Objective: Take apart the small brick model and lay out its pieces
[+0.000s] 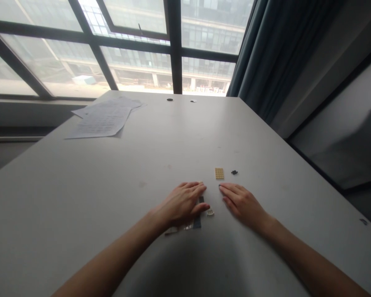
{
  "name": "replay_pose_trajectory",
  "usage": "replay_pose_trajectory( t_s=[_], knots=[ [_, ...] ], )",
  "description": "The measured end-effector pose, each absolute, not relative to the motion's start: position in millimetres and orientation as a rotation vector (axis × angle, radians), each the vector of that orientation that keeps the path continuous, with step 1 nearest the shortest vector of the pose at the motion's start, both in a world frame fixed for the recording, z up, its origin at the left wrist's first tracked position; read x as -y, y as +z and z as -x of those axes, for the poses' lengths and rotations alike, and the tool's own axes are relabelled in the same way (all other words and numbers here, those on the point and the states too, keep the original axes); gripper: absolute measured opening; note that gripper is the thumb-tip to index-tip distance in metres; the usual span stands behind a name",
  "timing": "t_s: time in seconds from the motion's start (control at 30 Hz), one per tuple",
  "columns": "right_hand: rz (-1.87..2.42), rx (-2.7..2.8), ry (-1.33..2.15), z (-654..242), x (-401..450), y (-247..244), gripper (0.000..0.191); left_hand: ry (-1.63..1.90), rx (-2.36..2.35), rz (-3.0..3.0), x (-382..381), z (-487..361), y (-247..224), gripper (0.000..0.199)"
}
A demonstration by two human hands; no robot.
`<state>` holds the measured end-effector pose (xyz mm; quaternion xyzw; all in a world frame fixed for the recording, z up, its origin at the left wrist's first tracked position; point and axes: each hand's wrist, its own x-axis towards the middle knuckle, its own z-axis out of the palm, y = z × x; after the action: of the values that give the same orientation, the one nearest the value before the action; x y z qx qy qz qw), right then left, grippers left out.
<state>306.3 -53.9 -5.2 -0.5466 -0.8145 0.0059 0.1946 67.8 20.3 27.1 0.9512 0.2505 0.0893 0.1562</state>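
My left hand (185,202) lies palm down with its fingers stretched forward and the thumb apart. Beneath it are a clear plastic packet (188,226) and a dark flat strip (197,222), both partly covered. A small white studded piece (210,213) rests just by the left thumb. My right hand (239,202) is stretched out low on the table, its fingertips at a tiny dark bit (219,185) that I cannot make out. Beyond that hand lie a tan studded building plate (219,173) and a small black piece (234,172).
The white table (111,181) reaches to the window. Printed papers (102,119) overlap at its far left. Two round spots, a dark one (170,100) and a partly white one (193,101), are at the far edge. A small dark object (363,222) lies near the right edge.
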Motion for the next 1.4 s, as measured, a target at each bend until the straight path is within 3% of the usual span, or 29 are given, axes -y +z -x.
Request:
replay_pose_trajectory(
  t_s=[0.47, 0.8, 0.97, 1.27, 1.4],
  knots=[
    [1.73, 2.009, -0.099, -354.0, 53.3, -20.5, 0.032, 0.328, -0.54, -2.741, -7.8, -146.4, 16.5, 0.054],
    [1.612, 1.914, -0.13, -345.8, 62.6, -5.9, 0.031, 0.851, -0.942, -2.345, -34.9, -39.9, 45.2, 0.032],
    [1.416, 2.201, 0.001, -311.2, 67.6, 0.3, 0.03, 0.656, -0.874, -2.625, -14.5, 4.3, 33.0, 0.028],
    [1.348, 2.361, 0.047, -249.1, 64.1, 4.6, 0.027, 0.318, -0.814, -2.879, 25.1, -30.8, 24.0, 0.048],
    [1.357, 2.403, 0.055, -241.6, 59.7, 2.2, 0.024, 0.265, -0.879, -2.887, 25.4, -37.7, 18.5, 0.045]
  ],
)
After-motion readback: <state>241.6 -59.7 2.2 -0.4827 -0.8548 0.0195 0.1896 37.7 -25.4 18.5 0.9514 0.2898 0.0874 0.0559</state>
